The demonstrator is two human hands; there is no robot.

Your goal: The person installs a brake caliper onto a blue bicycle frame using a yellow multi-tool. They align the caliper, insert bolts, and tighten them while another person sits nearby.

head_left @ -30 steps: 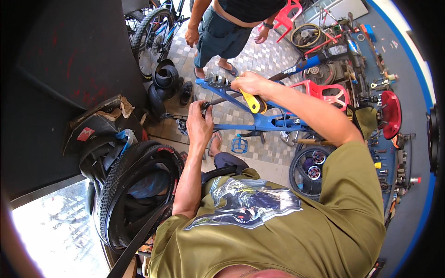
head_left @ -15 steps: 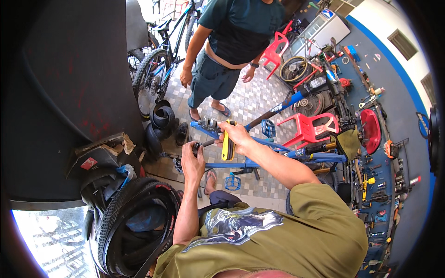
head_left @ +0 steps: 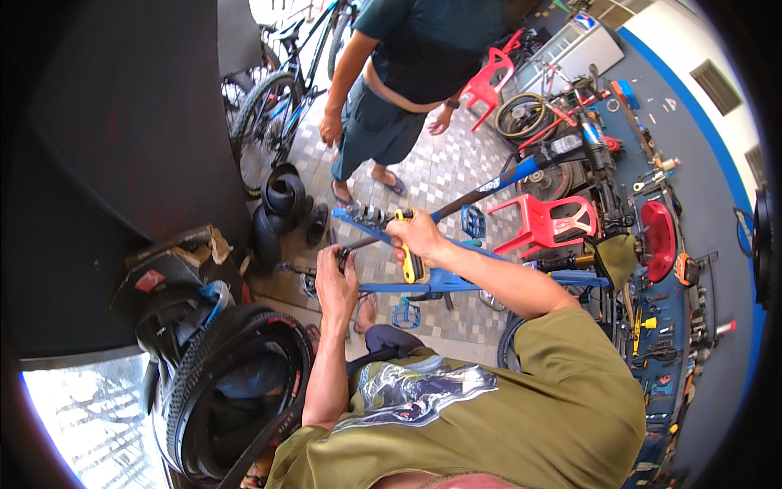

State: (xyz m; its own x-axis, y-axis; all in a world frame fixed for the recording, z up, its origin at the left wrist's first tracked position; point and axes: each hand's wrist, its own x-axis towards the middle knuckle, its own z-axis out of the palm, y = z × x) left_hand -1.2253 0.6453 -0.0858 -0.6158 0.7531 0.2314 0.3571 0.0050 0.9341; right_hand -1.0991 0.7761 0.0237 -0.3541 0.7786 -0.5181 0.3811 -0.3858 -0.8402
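My right hand (head_left: pixel 421 237) is closed round a yellow folding hex key set (head_left: pixel 414 267), its lower end pointing down past my fingers. My left hand (head_left: pixel 335 279) pinches a small black clamp-like part (head_left: pixel 344 257) at the end of a dark post (head_left: pixel 365 242). That post joins a blue bicycle frame (head_left: pixel 440 283), which lies across in front of me. Beside my right hand is a dark mechanism (head_left: pixel 368 215) on the frame. Whether a key of the set touches the black part cannot be made out. Blue pedals (head_left: pixel 406 313) hang on the near side.
Facing me beyond the bicycle stands a person (head_left: pixel 383 138) in dark clothes. Tyres (head_left: pixel 236 391) are piled at left near a torn cardboard box (head_left: pixel 175 257). Red plastic chairs (head_left: pixel 546 222) and a tool-covered wall panel (head_left: pixel 664 359) are at right. Parked bicycles (head_left: pixel 269 114) stand at back left.
The yellow hex key set has turned a little in my right hand, its lower end swinging right. My left hand stays at the black part. The view has shifted slightly.
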